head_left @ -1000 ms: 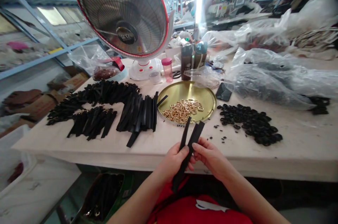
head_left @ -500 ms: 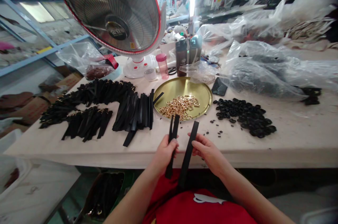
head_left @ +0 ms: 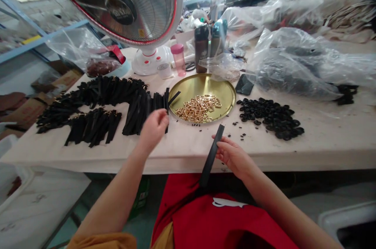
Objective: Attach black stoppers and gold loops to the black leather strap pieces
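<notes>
My right hand [head_left: 233, 155] pinches a flat black strip [head_left: 212, 157] near its upper end; the strip slants down toward my red apron. Over the pile of black strips [head_left: 135, 116] is my left hand [head_left: 155, 125], its fingers curled together, and whatever is between them is hidden. Right beside that hand stands a round gold tray [head_left: 188, 84] holding a heap of small gold metal buckles [head_left: 199, 108]. A thin black strip end [head_left: 175, 98] lies over the tray's left rim.
Bundles of black strips with gold fittings [head_left: 94, 125] lie left. Black round rings [head_left: 270, 116] are heaped right, with tiny black bits nearby. Behind stand a fan-shaped heater [head_left: 123, 6], a pink-lidded cup [head_left: 178, 60], dark bottles [head_left: 201, 49] and plastic bags [head_left: 296, 69].
My left hand has moved left and up to the strip pile; the strips it held are no longer visible in it. My right hand keeps its strip. The view has tilted down slightly.
</notes>
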The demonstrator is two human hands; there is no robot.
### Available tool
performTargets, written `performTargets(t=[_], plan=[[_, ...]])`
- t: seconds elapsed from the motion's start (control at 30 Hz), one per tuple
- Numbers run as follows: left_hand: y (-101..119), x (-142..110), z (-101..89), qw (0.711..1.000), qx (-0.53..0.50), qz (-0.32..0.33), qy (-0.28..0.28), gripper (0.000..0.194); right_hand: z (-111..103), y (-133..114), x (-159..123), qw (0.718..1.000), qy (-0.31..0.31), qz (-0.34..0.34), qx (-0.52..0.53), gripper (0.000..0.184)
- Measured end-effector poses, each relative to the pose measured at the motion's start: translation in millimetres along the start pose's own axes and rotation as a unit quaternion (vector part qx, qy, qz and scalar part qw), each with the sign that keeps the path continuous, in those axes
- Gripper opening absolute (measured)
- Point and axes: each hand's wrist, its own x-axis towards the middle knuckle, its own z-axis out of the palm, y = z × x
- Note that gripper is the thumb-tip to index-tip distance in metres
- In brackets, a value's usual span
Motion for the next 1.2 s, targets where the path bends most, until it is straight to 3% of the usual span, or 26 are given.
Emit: performTargets(t=[0.03,0.07,0.13,0.17,0.23,0.37,0.47,0.5,0.57,0.6,0.67,0.73,0.8,0.87,0.9,0.97,1.0,1.07,1.13,1.2], plan=[[8,-20,13.7,0.987,-0.088,-0.022,-0.134,0.029,-1,-1,2,1.0,0.01,-0.001,0.007,0.036],[17,-40,26.8,0.953,-0.176,-0.066,-0.239,0.03,-2,-2,3,1.0,0.019,-0.004,0.013,0.036],[31,-73,47.6,0.877,-0.289,-0.142,-0.357,0.028,-5,-4,5,0.999,0.032,-0.021,0.019,0.036],[35,-84,54.3,0.845,-0.327,-0.179,-0.384,0.025,-7,-5,5,0.998,0.037,-0.037,0.02,0.034],[39,-93,60.1,0.823,-0.369,-0.229,-0.366,0.021,-12,-7,1,0.995,0.05,-0.088,0.014,0.029],[34,-78,59.1,0.845,-0.41,-0.268,-0.215,0.022,-20,-5,-22,0.973,0.064,-0.193,-0.114,0.016],[36,-65,68.3,0.788,-0.515,-0.316,-0.117,0.032,-15,8,-40,0.953,-0.001,-0.209,-0.22,0.013],[40,-64,73.4,0.764,-0.544,-0.329,-0.107,0.035,-12,13,-43,0.947,-0.021,-0.213,-0.238,0.013],[49,-66,82.9,0.733,-0.573,-0.339,-0.139,0.038,-8,23,-45,0.923,-0.05,-0.245,-0.293,0.013],[54,-67,86.0,0.727,-0.575,-0.336,-0.169,0.039,-9,25,-44,0.896,-0.071,-0.269,-0.345,0.013],[59,-67,87.0,0.732,-0.566,-0.318,-0.206,0.037,-16,23,-39,0.806,-0.118,-0.32,-0.484,0.011],[58,-60,81.3,0.767,-0.546,-0.286,-0.18,0.034,-32,10,-32,0.712,-0.131,-0.341,-0.6,0.009],[53,-52,73.0,0.807,-0.518,-0.246,-0.141,0.031,-54,-12,-21,0.673,-0.06,-0.333,-0.657,0.011],[49,-47,67.9,0.838,-0.48,-0.216,-0.144,0.029,-76,-38,-7,0.656,0.066,-0.311,-0.685,0.016],[47,-46,67.7,0.848,-0.458,-0.209,-0.162,0.029,-86,-51,1,0.623,0.126,-0.303,-0.71,0.018],[48,-51,71.9,0.857,-0.421,-0.208,-0.212,0.03,-101,-74,19,0.529,0.21,-0.28,-0.773,0.019],[49,-55,75.5,0.855,-0.409,-0.213,-0.237,0.03,-106,-82,27,0.476,0.232,-0.256,-0.809,0.02],[53,-63,82.3,0.84,-0.406,-0.229,-0.276,0.03,-110,-92,41,0.406,0.241,-0.214,-0.855,0.019],[57,-69,85.9,0.821,-0.416,-0.245,-0.306,0.029,-109,-95,49,0.387,0.226,-0.206,-0.87,0.017],[58,-72,86.1,0.805,-0.423,-0.258,-0.327,0.029,-106,-93,49,0.426,0.209,-0.243,-0.846,0.016]])
